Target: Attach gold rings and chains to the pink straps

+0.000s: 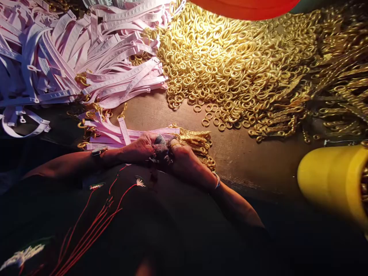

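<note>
My left hand (140, 147) and my right hand (185, 161) meet at the near edge of the brown table (244, 153), both with fingers curled tight. The fingertips wear dark cloth wraps and pinch something small between them that I cannot make out. Just beyond the hands lies a small bundle of pale pink straps (115, 134) with gold ends, and a little stack of gold clasps (198, 140) sits by my right hand. A big heap of gold rings (224, 61) fills the middle of the table.
A large pile of pink straps (71, 53) covers the far left. Gold clasp pieces (333, 76) are heaped at the right. A yellow container (336, 180) lies at the right edge. An orange-red object (247, 7) hangs at the top. Dark embroidered cloth (100, 222) covers my lap.
</note>
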Action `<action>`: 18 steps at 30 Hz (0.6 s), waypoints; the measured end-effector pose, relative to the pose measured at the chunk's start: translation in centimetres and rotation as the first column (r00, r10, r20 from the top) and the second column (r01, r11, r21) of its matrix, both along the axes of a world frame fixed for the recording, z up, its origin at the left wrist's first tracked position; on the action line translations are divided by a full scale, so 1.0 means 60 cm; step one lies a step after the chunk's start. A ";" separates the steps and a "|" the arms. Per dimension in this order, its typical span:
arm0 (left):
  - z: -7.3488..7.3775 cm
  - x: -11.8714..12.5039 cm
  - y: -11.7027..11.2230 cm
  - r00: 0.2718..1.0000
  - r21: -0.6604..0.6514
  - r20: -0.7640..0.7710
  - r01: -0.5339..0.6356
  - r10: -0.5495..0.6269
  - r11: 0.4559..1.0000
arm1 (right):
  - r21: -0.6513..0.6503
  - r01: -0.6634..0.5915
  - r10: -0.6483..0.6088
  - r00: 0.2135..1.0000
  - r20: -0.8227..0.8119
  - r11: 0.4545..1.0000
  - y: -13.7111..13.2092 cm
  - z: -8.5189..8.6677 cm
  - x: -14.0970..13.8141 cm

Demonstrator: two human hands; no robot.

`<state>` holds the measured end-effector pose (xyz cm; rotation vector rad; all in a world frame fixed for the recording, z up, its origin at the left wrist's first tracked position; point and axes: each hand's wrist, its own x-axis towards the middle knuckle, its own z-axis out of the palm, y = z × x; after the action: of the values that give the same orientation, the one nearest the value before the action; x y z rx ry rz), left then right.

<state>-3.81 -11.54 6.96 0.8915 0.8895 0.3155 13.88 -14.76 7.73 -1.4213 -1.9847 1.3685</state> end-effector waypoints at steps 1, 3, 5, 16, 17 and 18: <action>0.003 -0.002 0.009 0.999 0.069 -0.012 0.031 -0.030 0.997 | 0.039 -0.034 0.034 0.999 0.023 0.999 0.005 0.003 0.004; 0.014 -0.014 0.034 0.990 0.254 -0.087 0.128 -0.110 0.959 | 0.106 -0.063 0.054 0.995 0.087 0.992 0.015 0.012 0.015; 0.033 -0.035 0.065 0.954 0.431 -0.239 0.271 -0.180 0.861 | 0.162 -0.037 0.011 0.987 0.157 0.986 0.023 0.022 0.023; 0.000 -0.122 0.077 0.053 0.071 -0.997 0.925 0.057 0.372 | 0.513 -0.198 -0.111 0.853 0.510 0.835 0.048 -0.048 -0.003; -0.016 -0.126 0.071 0.037 0.061 -0.997 0.934 0.074 0.353 | 0.518 -0.190 -0.112 0.861 0.495 0.834 0.052 -0.058 -0.001; -0.030 -0.130 0.065 0.031 0.060 -0.996 0.937 0.089 0.345 | 0.503 -0.180 -0.102 0.870 0.483 0.846 0.056 -0.067 0.002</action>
<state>-11.60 -7.64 5.18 2.4579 1.4536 -0.8228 13.97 -11.38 3.74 -1.5416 -2.4545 0.3796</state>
